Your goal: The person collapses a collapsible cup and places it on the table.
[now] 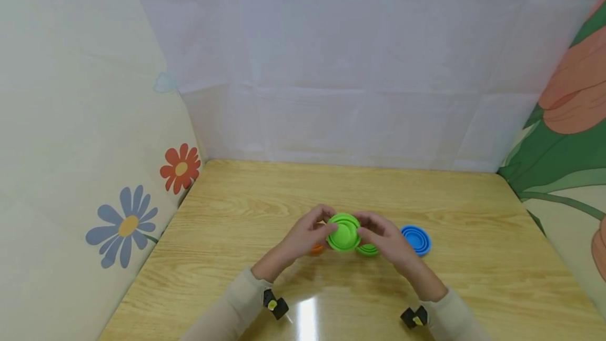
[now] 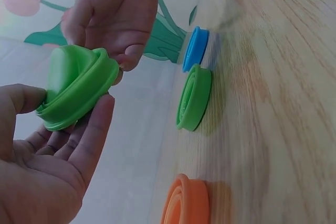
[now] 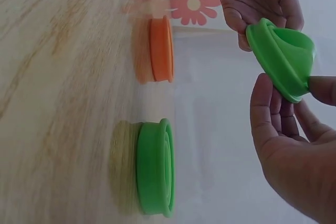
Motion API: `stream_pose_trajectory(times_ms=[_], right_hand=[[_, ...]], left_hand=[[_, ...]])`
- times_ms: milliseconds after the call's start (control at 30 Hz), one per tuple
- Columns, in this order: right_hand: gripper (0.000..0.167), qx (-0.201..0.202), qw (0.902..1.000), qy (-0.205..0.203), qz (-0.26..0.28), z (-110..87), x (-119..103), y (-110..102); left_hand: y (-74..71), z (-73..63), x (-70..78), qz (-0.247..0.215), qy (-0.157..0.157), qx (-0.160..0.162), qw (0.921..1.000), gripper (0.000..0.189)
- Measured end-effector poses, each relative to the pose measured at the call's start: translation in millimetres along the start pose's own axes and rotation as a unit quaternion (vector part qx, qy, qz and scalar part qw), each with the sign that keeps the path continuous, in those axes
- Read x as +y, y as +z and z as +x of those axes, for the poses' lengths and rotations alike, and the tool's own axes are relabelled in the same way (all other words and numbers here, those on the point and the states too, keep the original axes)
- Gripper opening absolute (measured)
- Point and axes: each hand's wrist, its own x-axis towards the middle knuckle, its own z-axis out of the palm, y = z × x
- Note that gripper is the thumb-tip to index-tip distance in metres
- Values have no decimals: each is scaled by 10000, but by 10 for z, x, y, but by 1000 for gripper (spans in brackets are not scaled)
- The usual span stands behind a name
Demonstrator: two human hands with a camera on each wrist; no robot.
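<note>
Between both hands, raised above the table, is a green collapsible cup of soft ringed material, partly folded and bent out of shape. My left hand pinches its left rim, thumb on the near face and fingers behind. On the opposite side my right hand grips the rim in the same way. In the left wrist view the cup shows a bulging middle and a stepped edge. Below, a second green collapsible cup lies flattened on the table, partly hidden by the hands in the head view.
A flattened orange cup sits to the left of the green one on the table. To the right lies a flattened blue cup. The wooden table meets a white cloth backdrop, with flower-printed cloths at both sides.
</note>
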Motion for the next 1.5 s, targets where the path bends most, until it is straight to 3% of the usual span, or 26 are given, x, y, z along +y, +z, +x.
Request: stream_pose_trajectory(times_ms=[233,333,467,633,733,1100,1367,1500], right_hand=[[32,-43,9987,-88,-504,12,-29,2],[31,-2,9971,-50,-754,20,-56,5],[35,100,9978,115,-643,17,-70,6],[41,113,9997,176,-117,1,-58,-3],[42,49,9999,140,22,-12,-52,-8],[39,-72,9992,51,-378,-17,-60,-6],[49,-180,9990,66,-396,-13,-56,9],[49,-116,9986,8,-514,-10,-54,10]], left_hand=[[-6,11,-29,699,315,-142,9970,25],[-7,20,-36,788,374,-240,9959,25],[-6,11,-19,596,273,-191,9977,26],[-8,-3,26,36,74,53,10000,27],[-10,0,26,-152,23,-3,9999,26],[5,11,-32,309,-12,-396,9987,30],[-15,-9,-3,299,-78,-233,9992,31],[-17,-9,5,194,-78,-337,9992,33]])
